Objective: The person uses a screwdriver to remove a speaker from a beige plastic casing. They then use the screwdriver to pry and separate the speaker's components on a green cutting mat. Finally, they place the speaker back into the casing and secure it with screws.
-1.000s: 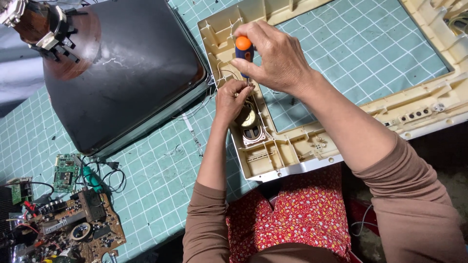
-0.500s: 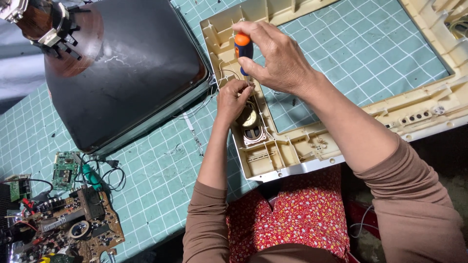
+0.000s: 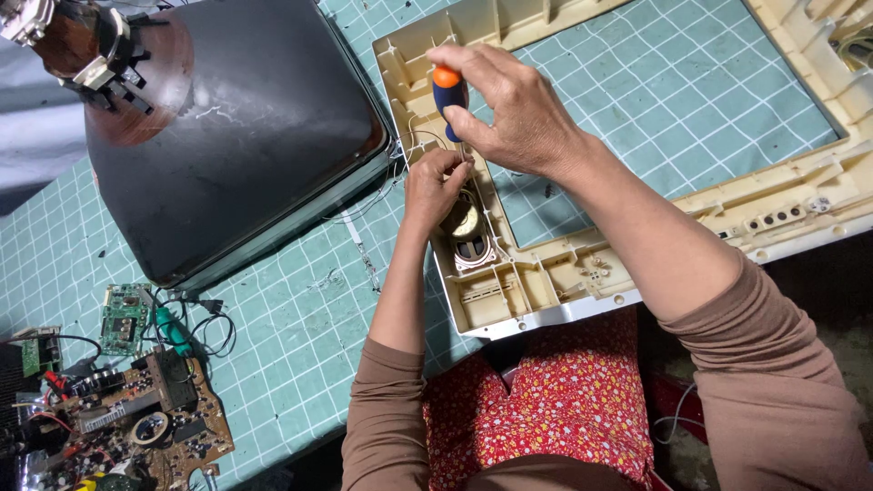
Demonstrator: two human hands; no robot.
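Right hand (image 3: 523, 114) clamped on screwdriver (image 3: 448, 98); left hand (image 3: 436, 186) pinching at speaker (image 3: 468, 232) in frame (image 3: 546, 291) — slip risk: tip gouges cone.

The right hand (image 3: 518, 114) grips an orange-capped, blue-handled screwdriver (image 3: 448, 95) upright — just below its fingers, the left hand (image 3: 436, 186) pinches at a small oval speaker (image 3: 468, 232) in the cream plastic television frame (image 3: 564, 273).

The screwdriver (image 3: 447, 95) tip is hidden behind the left hand (image 3: 438, 186). The frame (image 3: 582, 273) runs off the upper right edge; the circuit board (image 3: 136, 427) off the lower left.
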